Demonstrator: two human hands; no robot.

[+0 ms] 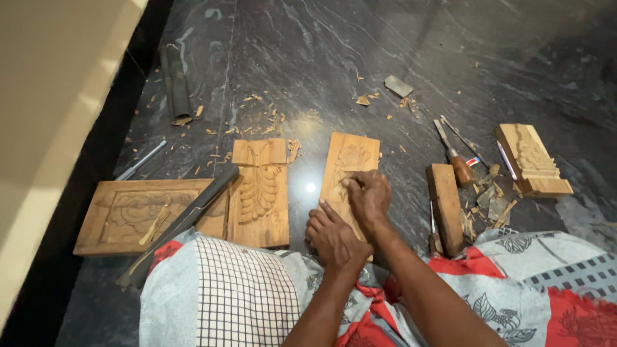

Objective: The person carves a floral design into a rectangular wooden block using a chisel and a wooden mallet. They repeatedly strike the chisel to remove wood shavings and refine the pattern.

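A carved wooden panel (348, 160) lies on the dark floor in front of me. My left hand (330, 235) presses flat on its near end, fingers spread. On the panel's middle my right hand (367, 194) is curled tight, fingertips pinched against the carved surface; whether it holds a small tool I cannot tell. My knees, covered in patterned cloth (225, 289), frame the lower view.
To the left lie a taller carved panel (259, 193), a wide carved panel (138, 215) and a dark metal bar (183, 222) across them. Right: a wood block (445, 205), chisels (455, 156), another carved piece (532, 159). Wood chips scatter the floor. A wall stands at left.
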